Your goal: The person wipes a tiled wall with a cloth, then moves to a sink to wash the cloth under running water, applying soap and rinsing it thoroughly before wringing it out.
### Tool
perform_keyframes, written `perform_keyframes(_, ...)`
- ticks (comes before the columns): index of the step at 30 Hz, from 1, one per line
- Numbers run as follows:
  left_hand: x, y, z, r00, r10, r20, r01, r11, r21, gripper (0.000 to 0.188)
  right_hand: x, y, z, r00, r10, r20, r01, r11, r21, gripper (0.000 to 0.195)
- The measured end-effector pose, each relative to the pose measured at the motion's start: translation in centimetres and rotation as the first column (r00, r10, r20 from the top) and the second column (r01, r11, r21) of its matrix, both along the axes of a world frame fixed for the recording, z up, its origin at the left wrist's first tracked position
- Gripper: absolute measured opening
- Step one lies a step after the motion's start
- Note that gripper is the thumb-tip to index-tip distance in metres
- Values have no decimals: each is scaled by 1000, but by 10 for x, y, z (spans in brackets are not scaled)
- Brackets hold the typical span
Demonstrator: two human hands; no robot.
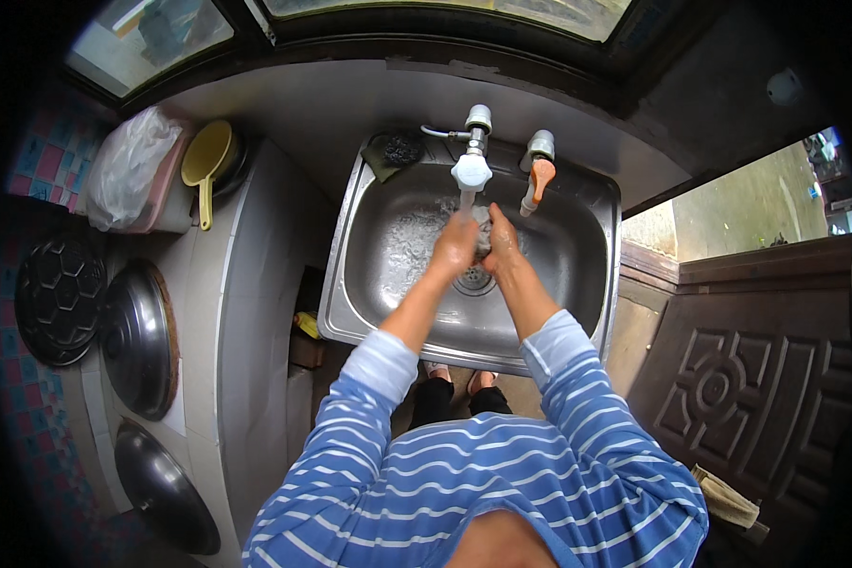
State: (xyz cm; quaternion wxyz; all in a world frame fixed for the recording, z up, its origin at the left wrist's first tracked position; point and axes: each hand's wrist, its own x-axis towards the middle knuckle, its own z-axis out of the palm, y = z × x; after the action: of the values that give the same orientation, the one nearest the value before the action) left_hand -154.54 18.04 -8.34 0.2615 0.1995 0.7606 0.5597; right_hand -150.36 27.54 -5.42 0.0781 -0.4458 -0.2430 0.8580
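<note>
Water runs from a metal tap with a white handle (471, 172) into a stainless steel sink (397, 277). Just below the spout, my left hand (457, 245) is wet and blurred. Facing it, my right hand (501, 238) is cupped around a pale, crumpled thing (482, 221), perhaps a cloth. That thing lies between both hands and is partly hidden by them and the water. Whether my left fingers grip it is unclear. Beneath my hands is the sink's drain strainer (474, 280).
A second tap with an orange handle (542, 174) is at right. A dark scouring pad (402, 150) lies on a green pad (378, 160) at the sink's back-left corner. The tiled counter (202, 284) bears a yellow ladle (206, 157) and metal lids (138, 341). A carved wooden door (745, 383) stands right.
</note>
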Motion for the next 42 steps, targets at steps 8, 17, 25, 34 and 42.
perform_keyframes(8, -25, -16, 45, 944, -117, -310, -97, 796, -597, 45, 13, -36, 24, 939, 213, -270, -240, 968, -72, 21)
perform_keyframes(17, -43, -9, 200, 723, -332, -605, -84, 828, -555, 64, -12, -5, 10, 903, 430, 19, -412, 851, 324, 32)
perform_keyframes(25, -53, 3, 190, 437, -571, -695, 216, 817, -535, 35, 10, 0, 13, 926, 370, 75, -376, 881, 288, 21)
perform_keyframes(34, 15, -24, 23, 866, 53, -498, 25, 989, 148, 58, 15, -17, -21, 986, 124, -109, -131, 990, -59, 42)
perform_keyframes(42, 41, 21, -5, 993, -96, -73, 74, 963, -259, 53, 47, -19, -29, 961, 189, -200, -187, 982, 31, 30)
